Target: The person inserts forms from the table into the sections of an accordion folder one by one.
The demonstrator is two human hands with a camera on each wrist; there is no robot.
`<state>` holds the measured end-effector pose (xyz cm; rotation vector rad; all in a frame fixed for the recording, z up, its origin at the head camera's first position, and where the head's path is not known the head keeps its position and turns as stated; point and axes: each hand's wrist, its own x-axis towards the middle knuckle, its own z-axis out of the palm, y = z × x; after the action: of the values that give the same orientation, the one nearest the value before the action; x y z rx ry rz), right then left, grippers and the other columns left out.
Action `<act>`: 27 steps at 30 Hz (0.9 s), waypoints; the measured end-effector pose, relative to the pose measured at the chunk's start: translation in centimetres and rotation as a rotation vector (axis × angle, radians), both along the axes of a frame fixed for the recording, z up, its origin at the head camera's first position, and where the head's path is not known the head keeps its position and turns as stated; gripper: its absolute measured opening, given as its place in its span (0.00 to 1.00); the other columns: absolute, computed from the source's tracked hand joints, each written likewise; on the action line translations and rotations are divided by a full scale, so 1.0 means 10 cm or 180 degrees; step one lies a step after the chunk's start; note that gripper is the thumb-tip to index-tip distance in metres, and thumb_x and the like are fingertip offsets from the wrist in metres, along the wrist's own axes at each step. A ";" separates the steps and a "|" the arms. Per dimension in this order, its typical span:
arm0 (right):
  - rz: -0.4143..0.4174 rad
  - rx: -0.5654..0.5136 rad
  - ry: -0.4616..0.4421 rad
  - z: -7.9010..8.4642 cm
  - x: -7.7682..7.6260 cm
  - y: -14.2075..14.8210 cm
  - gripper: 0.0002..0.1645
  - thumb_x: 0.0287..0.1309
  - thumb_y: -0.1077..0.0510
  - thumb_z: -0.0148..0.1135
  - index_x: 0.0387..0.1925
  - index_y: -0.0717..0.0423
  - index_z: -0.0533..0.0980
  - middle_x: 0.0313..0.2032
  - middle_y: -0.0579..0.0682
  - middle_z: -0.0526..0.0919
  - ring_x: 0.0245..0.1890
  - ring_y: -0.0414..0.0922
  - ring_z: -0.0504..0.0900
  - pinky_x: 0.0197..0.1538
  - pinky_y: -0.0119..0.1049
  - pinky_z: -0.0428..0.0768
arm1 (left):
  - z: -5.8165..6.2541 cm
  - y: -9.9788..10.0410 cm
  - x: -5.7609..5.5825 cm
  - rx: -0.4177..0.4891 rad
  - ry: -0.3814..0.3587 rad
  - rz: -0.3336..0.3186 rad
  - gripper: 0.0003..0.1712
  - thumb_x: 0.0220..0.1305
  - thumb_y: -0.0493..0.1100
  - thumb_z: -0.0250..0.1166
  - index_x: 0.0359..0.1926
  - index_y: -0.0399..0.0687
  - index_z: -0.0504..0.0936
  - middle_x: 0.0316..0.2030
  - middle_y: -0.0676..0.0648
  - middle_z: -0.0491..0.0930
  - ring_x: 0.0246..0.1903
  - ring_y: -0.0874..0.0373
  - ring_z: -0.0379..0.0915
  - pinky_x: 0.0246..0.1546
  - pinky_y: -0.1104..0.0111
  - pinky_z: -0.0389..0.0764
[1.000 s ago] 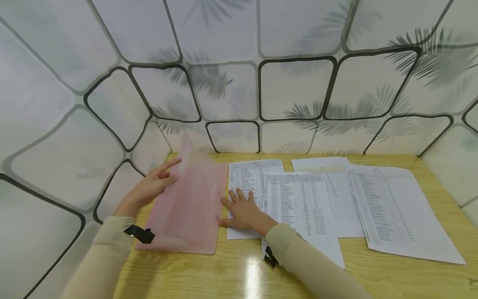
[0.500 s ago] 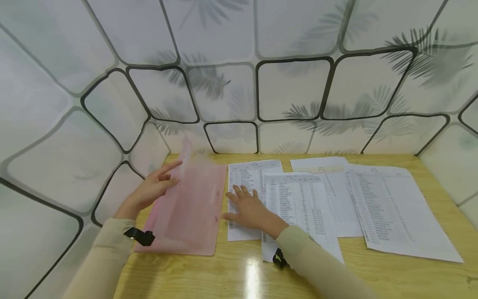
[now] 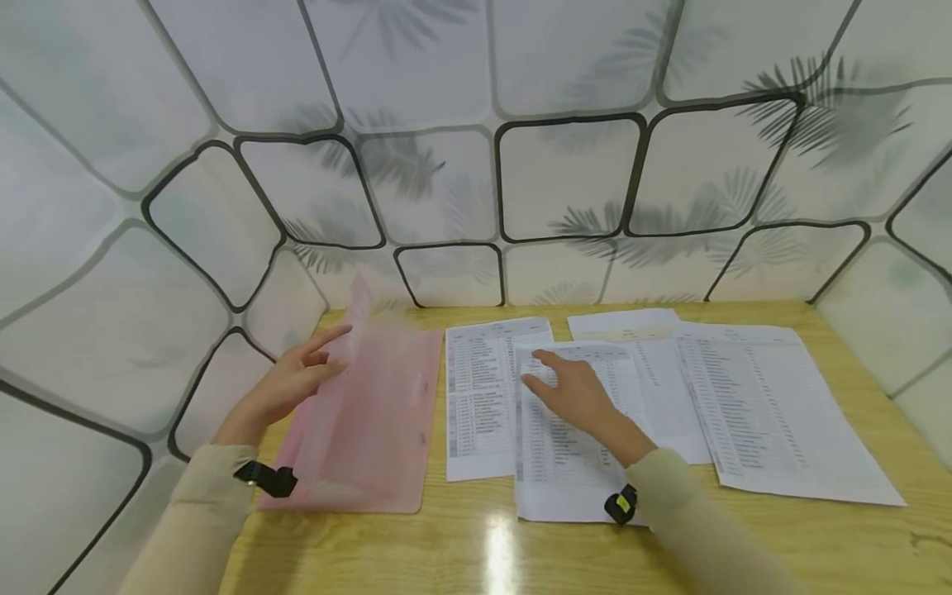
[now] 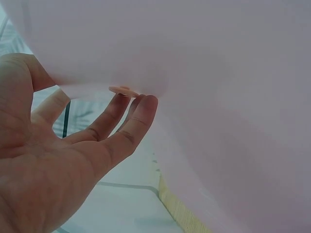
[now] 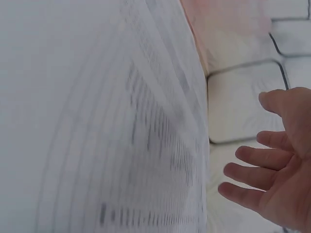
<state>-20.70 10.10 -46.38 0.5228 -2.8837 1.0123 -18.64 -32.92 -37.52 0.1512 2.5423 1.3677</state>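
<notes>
At the left of the head view lies a translucent pink document folder (image 3: 387, 438), its cover (image 4: 228, 73) raised. My left hand (image 3: 286, 382) holds this cover near its edge; a small round snap button (image 4: 123, 91) shows by the fingertips in the left wrist view. My right hand (image 3: 580, 398) is over a printed sheet (image 3: 546, 475) in the middle, fingers spread and relaxed, gripping nothing. From the right wrist view, the palm and fingers (image 5: 249, 158) stand apart from the paper's surface. Another printed list (image 3: 476, 413) lies between the folder and that sheet, partly overlapped.
Two more printed sheets lie to the right, one (image 3: 662, 397) partly under the other (image 3: 788, 413). All rest on a yellow wood-grain table (image 3: 446, 545). Patterned walls (image 3: 565, 182) close off the back and both sides.
My right hand has left the printed list beside the folder and moved right, over the middle sheet. The left hand keeps holding the raised cover. The head view has shifted slightly.
</notes>
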 end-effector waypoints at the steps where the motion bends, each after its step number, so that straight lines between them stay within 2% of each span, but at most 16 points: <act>1: -0.0071 -0.0074 -0.0001 0.00 -0.02 0.08 0.36 0.74 0.43 0.63 0.72 0.61 0.73 0.62 0.64 0.84 0.58 0.62 0.85 0.60 0.59 0.81 | 0.00 0.00 0.00 0.0010 0.0001 -0.0005 0.41 0.78 0.47 0.62 0.84 0.55 0.55 0.84 0.35 0.43 0.80 0.25 0.41 0.61 0.42 0.70; 5: -0.0276 -0.0324 -0.0020 0.01 -0.12 0.39 0.32 0.73 0.48 0.64 0.68 0.65 0.76 0.54 0.65 0.88 0.53 0.62 0.88 0.55 0.59 0.84 | 0.00 -0.01 0.01 0.0059 -0.0014 -0.0024 0.41 0.78 0.47 0.62 0.84 0.54 0.54 0.84 0.34 0.41 0.80 0.24 0.39 0.66 0.31 0.65; 8: -0.0389 -0.0455 -0.0164 0.02 -0.18 0.60 0.31 0.74 0.49 0.63 0.67 0.66 0.77 0.52 0.65 0.89 0.50 0.62 0.89 0.51 0.57 0.85 | 0.00 0.00 0.01 0.0102 -0.0026 -0.0031 0.41 0.78 0.46 0.62 0.84 0.53 0.54 0.84 0.34 0.40 0.80 0.23 0.38 0.67 0.26 0.61; 12: -0.0528 -0.0647 -0.0514 0.04 -0.25 0.85 0.30 0.75 0.49 0.61 0.67 0.66 0.76 0.50 0.66 0.89 0.46 0.60 0.90 0.46 0.51 0.87 | 0.00 0.01 0.01 0.0137 -0.0021 -0.0052 0.41 0.78 0.45 0.62 0.84 0.52 0.54 0.84 0.34 0.41 0.79 0.23 0.39 0.67 0.25 0.60; 18: -0.0751 -0.1216 -0.1155 0.05 -0.32 1.08 0.32 0.76 0.49 0.61 0.69 0.68 0.74 0.56 0.69 0.86 0.43 0.52 0.92 0.48 0.42 0.89 | 0.00 0.01 0.03 0.0102 -0.0007 -0.0068 0.42 0.78 0.46 0.62 0.84 0.53 0.54 0.84 0.33 0.41 0.79 0.22 0.40 0.66 0.26 0.61; 23: -0.0839 -0.1450 -0.1383 0.02 -0.36 1.22 0.33 0.76 0.50 0.62 0.69 0.71 0.72 0.56 0.70 0.85 0.38 0.39 0.90 0.45 0.37 0.88 | -0.01 0.00 0.03 0.0090 0.0008 -0.0088 0.41 0.78 0.46 0.62 0.84 0.53 0.54 0.84 0.33 0.42 0.79 0.23 0.40 0.66 0.26 0.61; 27: -0.0922 -0.1448 -0.1557 0.01 -0.39 1.32 0.35 0.76 0.49 0.61 0.70 0.72 0.70 0.56 0.68 0.85 0.36 0.37 0.89 0.44 0.37 0.89 | -0.01 0.00 0.02 0.0086 0.0016 -0.0091 0.41 0.78 0.47 0.62 0.84 0.53 0.54 0.84 0.33 0.42 0.79 0.23 0.40 0.66 0.25 0.60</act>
<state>-24.58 23.30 -46.31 -0.1933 -2.8101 1.8706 -18.44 -32.88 -37.61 0.1953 2.5167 1.3931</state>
